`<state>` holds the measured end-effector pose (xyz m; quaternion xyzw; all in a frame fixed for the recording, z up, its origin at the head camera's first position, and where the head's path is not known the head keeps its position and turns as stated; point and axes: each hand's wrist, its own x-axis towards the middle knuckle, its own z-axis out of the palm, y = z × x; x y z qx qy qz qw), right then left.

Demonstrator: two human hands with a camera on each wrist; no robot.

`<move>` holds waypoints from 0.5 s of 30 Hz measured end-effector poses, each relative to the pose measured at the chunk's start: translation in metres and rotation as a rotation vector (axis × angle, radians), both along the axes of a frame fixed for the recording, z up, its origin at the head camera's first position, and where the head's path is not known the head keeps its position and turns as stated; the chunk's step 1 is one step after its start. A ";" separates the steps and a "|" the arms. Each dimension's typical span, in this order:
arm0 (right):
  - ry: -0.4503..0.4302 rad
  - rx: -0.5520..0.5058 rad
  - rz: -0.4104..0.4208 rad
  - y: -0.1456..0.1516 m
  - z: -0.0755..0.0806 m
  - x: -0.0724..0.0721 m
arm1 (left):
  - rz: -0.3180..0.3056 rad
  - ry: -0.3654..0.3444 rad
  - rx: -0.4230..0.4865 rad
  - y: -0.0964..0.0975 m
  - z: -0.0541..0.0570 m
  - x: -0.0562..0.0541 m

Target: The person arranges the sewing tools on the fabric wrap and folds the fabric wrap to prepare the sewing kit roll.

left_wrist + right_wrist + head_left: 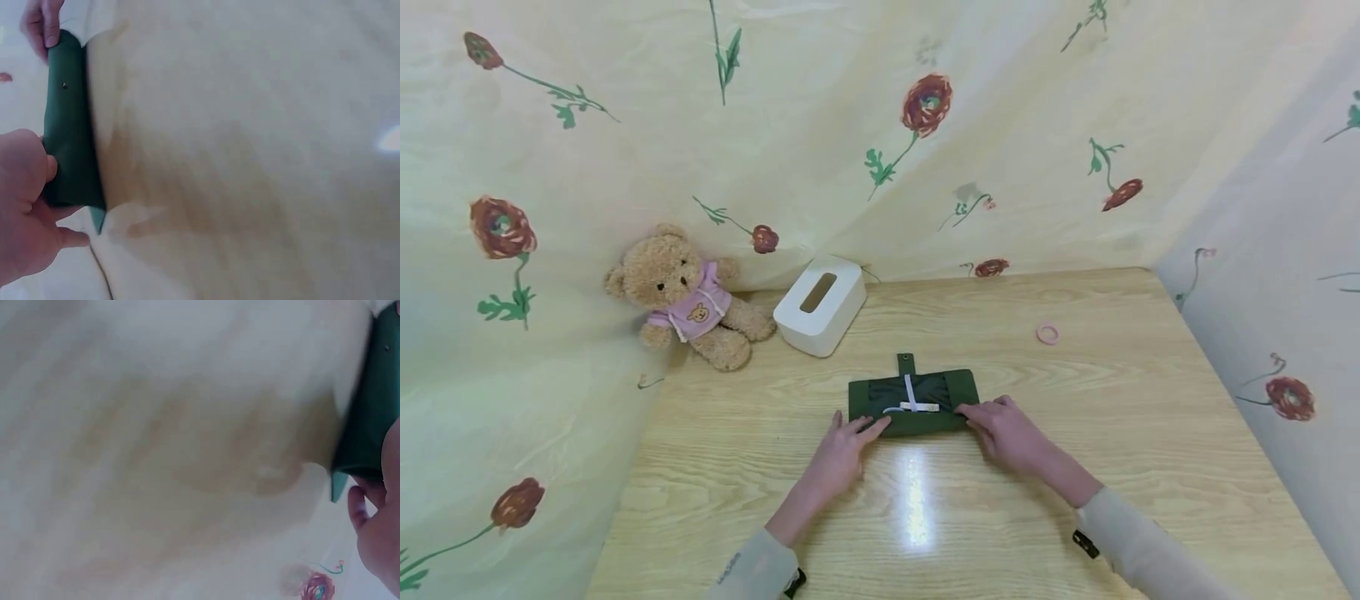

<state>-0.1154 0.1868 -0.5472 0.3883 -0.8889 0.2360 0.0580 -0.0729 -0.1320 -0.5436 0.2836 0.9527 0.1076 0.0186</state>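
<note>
A dark green fabric organizer point(961, 387) lies on the wooden table, with a dark inner pocket, a short snap strap point(906, 363) at its far edge and its near edge folded up. White cord-like strips point(911, 390) and a small white piece point(925, 407) rest on it. My left hand point(841, 454) grips the left end of the fold, and my right hand point(1006, 435) grips the right end. In the left wrist view the folded edge point(67, 125) looks like a rounded roll with a small snap. The right wrist view shows my fingers partly tucked under that roll point(370, 419).
Beyond the organizer stands a white tissue box point(823, 310) with a slot on top. A teddy bear point(688, 300) in a pink hoodie sits at the back left against the flowered cloth point(820, 125). A pink ring point(1047, 334) lies at the back right of the table point(1120, 433).
</note>
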 end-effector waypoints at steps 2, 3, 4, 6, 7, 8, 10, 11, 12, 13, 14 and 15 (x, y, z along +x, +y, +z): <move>-0.073 -0.057 0.008 0.000 0.002 -0.008 | 0.010 -0.017 0.073 -0.001 0.003 -0.006; -0.096 -0.085 0.012 0.000 0.003 -0.012 | 0.011 -0.023 0.115 -0.001 0.005 -0.009; -0.124 -0.118 0.018 0.000 0.003 -0.017 | 0.017 -0.035 0.164 -0.001 0.006 -0.013; -0.184 -0.176 0.005 0.001 0.003 -0.024 | 0.033 -0.069 0.255 -0.002 0.008 -0.022; -0.212 -0.192 -0.016 0.001 0.004 -0.027 | 0.048 -0.096 0.291 -0.002 0.009 -0.026; -0.247 -0.207 -0.041 0.000 0.005 -0.030 | 0.069 -0.118 0.321 -0.002 0.011 -0.031; -0.313 -0.238 -0.093 -0.001 0.007 -0.036 | 0.123 -0.189 0.376 -0.002 0.012 -0.040; -0.336 -0.249 -0.127 -0.002 0.007 -0.039 | 0.155 -0.216 0.396 -0.003 0.012 -0.045; -0.352 -0.261 -0.159 -0.003 0.008 -0.042 | 0.187 -0.242 0.412 -0.003 0.013 -0.049; -0.365 -0.267 -0.193 -0.005 0.009 -0.044 | 0.216 -0.256 0.420 -0.003 0.013 -0.052; -0.378 -0.271 -0.225 -0.006 0.009 -0.047 | 0.235 -0.257 0.420 -0.003 0.013 -0.056; -0.380 -0.264 -0.256 -0.008 0.009 -0.050 | 0.254 -0.268 0.419 -0.003 0.012 -0.058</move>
